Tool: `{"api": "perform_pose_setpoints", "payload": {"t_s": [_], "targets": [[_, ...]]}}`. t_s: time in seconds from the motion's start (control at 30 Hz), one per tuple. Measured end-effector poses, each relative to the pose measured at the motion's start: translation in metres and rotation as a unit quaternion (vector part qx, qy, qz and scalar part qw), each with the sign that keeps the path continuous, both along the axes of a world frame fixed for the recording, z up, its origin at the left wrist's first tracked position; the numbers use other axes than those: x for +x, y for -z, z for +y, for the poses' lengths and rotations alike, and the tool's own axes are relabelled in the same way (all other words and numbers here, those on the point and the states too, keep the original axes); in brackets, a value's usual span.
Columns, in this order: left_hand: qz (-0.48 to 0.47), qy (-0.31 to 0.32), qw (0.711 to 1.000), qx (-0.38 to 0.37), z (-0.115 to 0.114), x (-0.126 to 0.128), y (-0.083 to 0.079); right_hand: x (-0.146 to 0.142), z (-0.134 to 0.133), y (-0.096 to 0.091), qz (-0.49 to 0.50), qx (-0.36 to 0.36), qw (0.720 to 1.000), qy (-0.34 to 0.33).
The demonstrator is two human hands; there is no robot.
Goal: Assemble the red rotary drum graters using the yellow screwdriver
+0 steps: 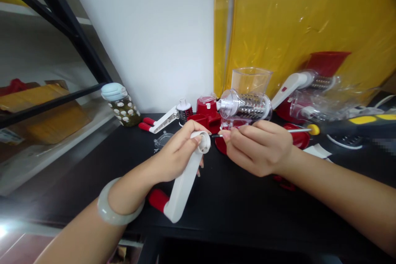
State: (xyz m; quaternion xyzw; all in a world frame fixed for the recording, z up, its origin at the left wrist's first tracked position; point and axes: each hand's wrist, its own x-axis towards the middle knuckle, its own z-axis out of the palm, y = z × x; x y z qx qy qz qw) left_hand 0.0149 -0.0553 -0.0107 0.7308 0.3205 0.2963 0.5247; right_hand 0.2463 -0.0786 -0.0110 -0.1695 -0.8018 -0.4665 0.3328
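My left hand [176, 152] is closed round a white crank handle [185, 181] with a red knob [158, 199] at its lower end; the handle's round hub [204, 142] points right. My right hand [258, 146] pinches a thin screwdriver [298, 130] with a yellow end [314, 129]; its tip reaches toward the hub. Just behind my hands stands a rotary grater with a clear drum housing [244, 107] and a metal drum on a red base [208, 116].
On the black table [241, 206] lie another white crank with red knobs [161, 123], a small drum [185, 110], a patterned jar with a blue lid [121, 105], a second grater [312, 90] at right, and a clear cup [251, 80]. A yellow plastic sheet hangs behind.
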Motion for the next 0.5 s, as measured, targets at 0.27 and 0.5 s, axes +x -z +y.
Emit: {"api": "perform_pose_setpoints", "payload": {"t_s": [0.27, 0.5], "targets": [[0.093, 0.005, 0.993, 0.067, 0.002, -0.001, -0.002, 0.006, -0.026, -0.004, 0.007, -0.048, 0.997, 0.068], [0.123, 0.011, 0.988, 0.090, 0.012, 0.004, 0.010, 0.000, -0.037, 0.016, -0.019, -0.104, 0.991, 0.079]]}}
